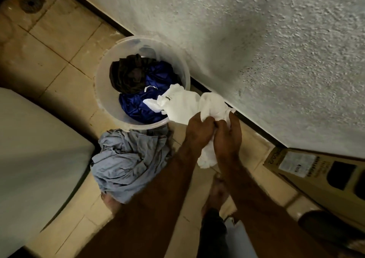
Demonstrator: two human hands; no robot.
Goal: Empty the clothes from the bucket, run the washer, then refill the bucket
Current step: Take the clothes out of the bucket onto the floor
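Observation:
A translucent white bucket [102,92] stands on the tiled floor against the wall. Inside it lie a dark brown garment [128,76] and a shiny blue garment [138,104]. A white garment [181,104] stretches from the bucket's near rim to my hands. My left hand [199,129] and my right hand [227,135] are side by side, both closed on the bunched white cloth just right of the bucket. A crumpled light blue garment [126,159] lies on the floor below the bucket. The white washer [33,149] fills the left side.
A rough plastered wall [256,50] with a dark skirting runs diagonally on the right. A cardboard box [316,175] leans at the lower right. A floor drain [31,2] sits at the top left. My bare feet [215,194] stand on the beige tiles.

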